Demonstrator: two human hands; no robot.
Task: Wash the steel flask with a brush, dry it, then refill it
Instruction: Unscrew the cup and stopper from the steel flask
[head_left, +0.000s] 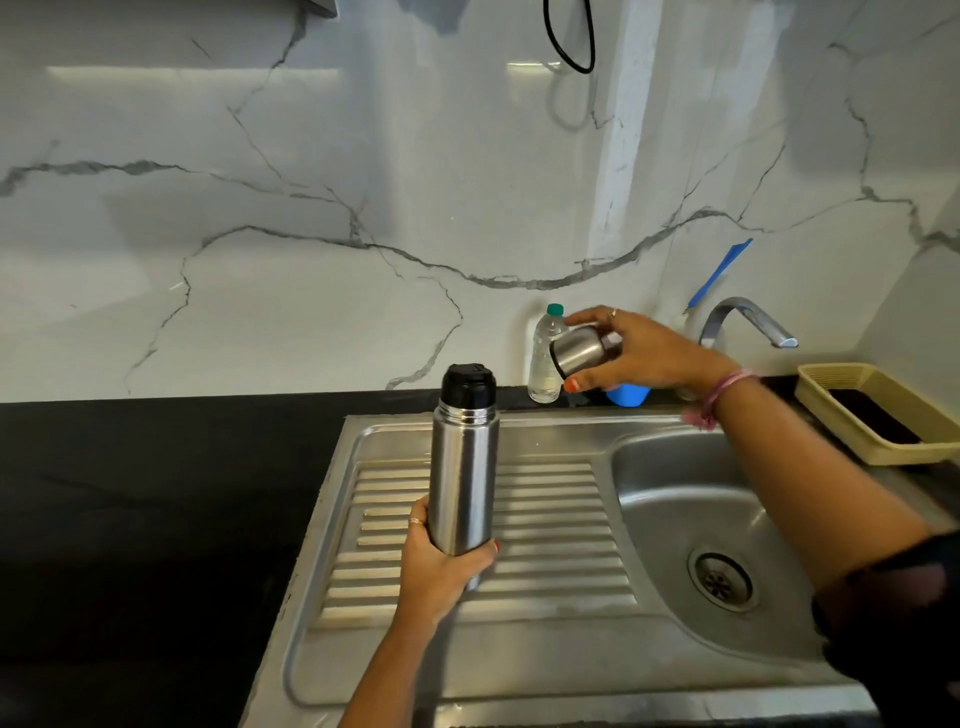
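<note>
The left hand (441, 566) has its grip wrapped round the base of the steel flask (464, 467), held upright over the ribbed drainboard (545, 525) — long axis vertical, black stopper (467, 383) above the grip. The right hand (639, 353) grasps the steel cup lid (576, 351), up and to the right, near the tap (748, 322). The stopper likely comes off next; the right hand must first put down the lid.

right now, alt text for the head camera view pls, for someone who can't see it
A person's left hand holds a steel flask upright over a sink's drainboard, black stopper still on, while the right hand holds its steel cap near a plastic water bottle and the tap.
</note>
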